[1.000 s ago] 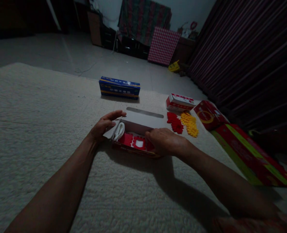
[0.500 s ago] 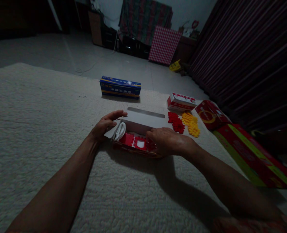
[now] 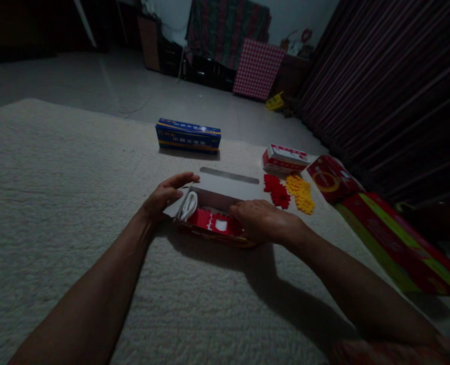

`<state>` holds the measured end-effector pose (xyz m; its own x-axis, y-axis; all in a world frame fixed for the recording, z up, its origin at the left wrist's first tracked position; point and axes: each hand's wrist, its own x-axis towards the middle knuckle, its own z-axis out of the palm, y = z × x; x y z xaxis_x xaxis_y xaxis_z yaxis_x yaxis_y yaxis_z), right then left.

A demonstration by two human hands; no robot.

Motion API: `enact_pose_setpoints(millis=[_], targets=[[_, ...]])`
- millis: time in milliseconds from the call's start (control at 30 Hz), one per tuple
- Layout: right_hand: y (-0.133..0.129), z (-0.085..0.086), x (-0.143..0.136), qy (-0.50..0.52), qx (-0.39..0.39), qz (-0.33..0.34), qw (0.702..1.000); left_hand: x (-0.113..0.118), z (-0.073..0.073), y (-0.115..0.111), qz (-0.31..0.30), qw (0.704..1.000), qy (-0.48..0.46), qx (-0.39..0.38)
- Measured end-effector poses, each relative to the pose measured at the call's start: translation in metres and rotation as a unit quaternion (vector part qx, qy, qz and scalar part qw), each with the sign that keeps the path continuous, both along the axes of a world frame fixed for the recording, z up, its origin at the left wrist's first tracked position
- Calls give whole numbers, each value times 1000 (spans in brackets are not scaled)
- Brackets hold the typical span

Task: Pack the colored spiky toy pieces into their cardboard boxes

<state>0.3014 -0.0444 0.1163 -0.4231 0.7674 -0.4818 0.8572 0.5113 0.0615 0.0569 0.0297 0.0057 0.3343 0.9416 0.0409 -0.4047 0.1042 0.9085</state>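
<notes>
An open cardboard box [image 3: 209,235], red outside and pale inside, lies on the cream quilted cloth with its lid flap [image 3: 228,183] folded back. Inside it are a coiled white cable [image 3: 188,205] at the left end and red notched pieces [image 3: 201,218] along the middle. My left hand [image 3: 162,197] is at the box's left end, fingers apart beside the side flap. My right hand [image 3: 261,220] reaches over the right end, its fingers bent down into the box; the fingertips are hidden, and so is anything between them.
A blue box [image 3: 188,138] stands beyond the open box. To the right are a red-and-white box [image 3: 285,159], red pieces [image 3: 277,191], yellow pieces [image 3: 301,193], a dark red box [image 3: 333,177] and a large red-green box [image 3: 400,243].
</notes>
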Motion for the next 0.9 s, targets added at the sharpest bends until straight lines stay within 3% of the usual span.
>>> enact_pose_setpoints(millis=[233,467,633,900], targets=[[0,-9,1,15,19,20,1000,0,1,-1,-7,1000,-11,-5],[-1,2,0,23,4,-4,1000,1,-1,0,-3,1000,-14,3],[-1,7,-4,86,10,22,996,1,-1,1,-11,1000,-20,-2],[6,-11,-12,145,36,67,987,2,0,0,-5,1000,-20,-5]])
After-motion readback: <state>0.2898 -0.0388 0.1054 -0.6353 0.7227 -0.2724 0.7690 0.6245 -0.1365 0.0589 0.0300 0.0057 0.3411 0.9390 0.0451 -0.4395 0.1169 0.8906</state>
